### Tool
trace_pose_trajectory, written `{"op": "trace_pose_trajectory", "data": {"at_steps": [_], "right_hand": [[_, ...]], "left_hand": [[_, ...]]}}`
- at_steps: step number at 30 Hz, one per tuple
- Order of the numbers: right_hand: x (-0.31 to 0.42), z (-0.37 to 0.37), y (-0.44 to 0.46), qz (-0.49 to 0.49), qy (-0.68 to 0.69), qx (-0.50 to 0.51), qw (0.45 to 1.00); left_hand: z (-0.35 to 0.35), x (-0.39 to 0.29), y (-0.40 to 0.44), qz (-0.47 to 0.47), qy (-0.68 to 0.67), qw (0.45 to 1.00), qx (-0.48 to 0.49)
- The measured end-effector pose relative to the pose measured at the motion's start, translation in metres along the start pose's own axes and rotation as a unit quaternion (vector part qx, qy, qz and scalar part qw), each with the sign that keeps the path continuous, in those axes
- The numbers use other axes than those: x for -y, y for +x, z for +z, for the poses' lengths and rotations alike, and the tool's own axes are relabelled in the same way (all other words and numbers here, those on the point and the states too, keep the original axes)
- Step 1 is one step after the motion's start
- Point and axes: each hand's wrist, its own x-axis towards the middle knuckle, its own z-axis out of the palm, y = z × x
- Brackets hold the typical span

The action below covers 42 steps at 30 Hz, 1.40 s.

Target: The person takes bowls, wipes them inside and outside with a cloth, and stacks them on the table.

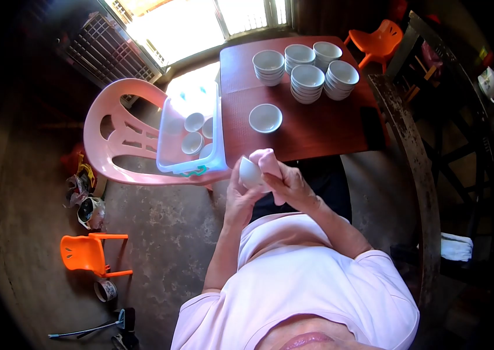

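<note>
A white bowl [250,171] is tilted on its side in front of my chest, near the table's front edge. Gripping its left side and underside is my left hand [240,195]. My right hand [294,188] is closed around a pink cloth [265,161] pressed against the bowl's right side; part of the bowl is hidden behind cloth and fingers. A single white bowl [265,119] stands upright on the reddish-brown table [323,131] just beyond. Several stacks of white bowls [307,77] stand farther back. To the left, a translucent plastic tub [168,168] holds several more bowls [192,143].
The tub rests on a pink plastic chair [102,153] against the table's left side. An orange child's chair [83,252] stands on the floor at left, another orange chair [376,39] behind the table. A worn wooden bench [410,157] runs along the right.
</note>
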Motion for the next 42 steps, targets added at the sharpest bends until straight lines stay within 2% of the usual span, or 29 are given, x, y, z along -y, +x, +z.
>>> {"op": "trace_pose_trajectory", "data": {"at_steps": [1,2,3,4,5,7,8,9,11,12,13,15,16,17,19,20,21,23,25,28,29,31,33,34,35,37,39,41,42], "right_hand": [[0.004,-0.004,0.004,0.005,-0.016,0.003,1.0],[0.01,-0.006,0.007,0.043,-0.013,0.008,0.999],[0.011,-0.006,0.009,0.045,0.011,-0.01,0.999],[0.01,-0.006,0.013,0.044,0.035,-0.028,0.998],[0.01,-0.007,0.016,0.042,0.056,-0.046,0.996],[0.011,-0.012,0.018,0.049,0.114,-0.07,0.99],[0.014,-0.014,0.019,0.042,0.138,-0.075,0.987],[0.016,-0.016,0.02,0.034,0.162,-0.08,0.983],[0.015,-0.022,0.02,0.023,0.164,-0.04,0.985],[0.017,-0.027,0.021,0.029,0.152,-0.023,0.988],[0.02,-0.033,0.024,0.035,0.141,-0.008,0.989],[0.024,-0.046,0.035,0.077,0.101,0.042,0.991],[0.022,-0.049,0.041,0.097,0.09,0.064,0.989],[0.019,-0.052,0.047,0.115,0.079,0.087,0.986],[0.007,-0.052,0.057,0.136,0.185,0.058,0.972],[0.001,-0.053,0.061,0.166,0.26,0.041,0.95],[-0.004,-0.056,0.063,0.197,0.333,0.021,0.922],[-0.019,-0.059,0.066,0.228,0.445,0.034,0.865],[-0.016,-0.058,0.07,0.248,0.511,0.031,0.822],[-0.012,-0.065,0.078,0.183,0.473,-0.086,0.858],[-0.006,-0.069,0.077,0.121,0.374,-0.136,0.91],[0.01,-0.085,0.073,0.102,0.21,-0.096,0.968],[0.029,-0.066,0.068,0.004,0.053,-0.018,0.998],[0.039,-0.056,0.066,-0.053,-0.02,0.008,0.998],[0.048,-0.042,0.064,-0.115,-0.219,0.003,0.969],[0.044,-0.022,0.061,-0.187,-0.359,0.008,0.914],[0.018,-0.026,0.073,-0.207,-0.32,-0.044,0.924],[0.006,-0.04,0.085,-0.099,-0.185,0.038,0.977],[0.003,-0.05,0.092,0.004,-0.058,0.095,0.994]], "left_hand": [[0.005,0.001,0.003,0.087,0.102,0.991,0.006],[0.005,0.0,0.008,0.185,0.305,0.934,0.016],[0.005,-0.003,0.012,0.274,0.493,0.825,0.028],[0.006,-0.01,0.014,0.252,0.466,0.847,0.045],[0.012,-0.013,0.017,0.228,0.258,0.938,0.046],[0.02,-0.028,0.022,0.101,0.033,0.993,-0.042],[0.003,-0.034,0.032,0.016,0.008,0.998,0.067],[0.011,-0.039,0.031,-0.067,-0.022,0.996,0.049],[0.01,-0.031,0.03,-0.108,-0.083,0.99,0.034],[0.01,-0.033,0.034,-0.067,-0.062,0.993,0.072],[0.013,-0.03,0.035,-0.009,-0.031,0.999,0.039],[0.024,-0.031,0.041,0.172,0.287,0.942,0.03],[0.03,-0.038,0.039,0.245,0.515,0.82,0.041],[0.028,-0.029,0.042,0.294,0.589,0.752,0.033],[0.026,-0.04,0.049,0.154,0.378,0.912,0.041],[0.02,-0.044,0.053,0.009,0.096,0.995,-0.005],[0.004,-0.048,0.061,-0.042,0.004,0.999,-0.018],[-0.008,-0.053,0.06,-0.105,0.011,0.991,0.086],[-0.008,-0.042,0.059,-0.124,-0.074,0.983,0.111],[0.003,-0.04,0.062,-0.137,-0.192,0.966,0.11],[0.003,-0.039,0.064,-0.122,-0.194,0.97,0.079],[0.002,-0.035,0.065,-0.087,-0.196,0.977,0.014],[0.0,-0.034,0.066,-0.069,-0.135,0.988,0.016],[0.001,-0.033,0.067,-0.067,-0.097,0.993,0.024],[0.003,-0.032,0.067,-0.066,-0.057,0.996,0.032],[0.041,-0.034,0.061,-0.008,-0.009,0.998,-0.057],[0.001,-0.008,0.058,0.019,0.115,0.985,0.124],[0.003,-0.009,0.057,-0.078,0.125,0.982,0.117],[0.009,-0.015,0.054,-0.095,0.144,0.977,0.124]]}}
